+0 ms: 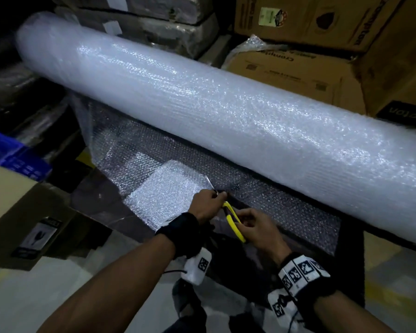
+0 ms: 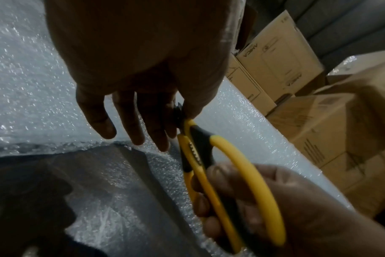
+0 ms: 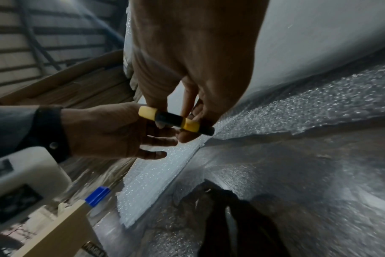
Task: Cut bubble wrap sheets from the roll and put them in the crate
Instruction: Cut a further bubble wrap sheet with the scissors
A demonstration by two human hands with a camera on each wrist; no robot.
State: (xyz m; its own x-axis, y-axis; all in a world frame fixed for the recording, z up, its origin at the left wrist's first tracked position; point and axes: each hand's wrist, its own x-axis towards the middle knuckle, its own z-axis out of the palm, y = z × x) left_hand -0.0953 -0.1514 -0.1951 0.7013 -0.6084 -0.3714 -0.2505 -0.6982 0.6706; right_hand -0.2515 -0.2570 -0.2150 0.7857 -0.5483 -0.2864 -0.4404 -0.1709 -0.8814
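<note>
Brown cardboard boxes [image 1: 298, 20] stacked behind, another cardboard box [image 1: 22, 212] at left on the pale floor [image 1: 58, 284]; dark wrapped bundles [image 1: 142, 15] upper left.

- Our head view looks down over both forearms at the bubble wrap roll [image 1: 226, 111].
- Our wrist views sit close, each facing forward along its hand.
- All share the yellow scissors [image 1: 234, 221] [image 2: 220, 177] [image 3: 176, 120].

Bare forearms; a black wrist strap [image 1: 185, 233] at six o'clock, a white camera unit [image 1: 197, 266] with square black-and-white markers, thin black cable.
</note>
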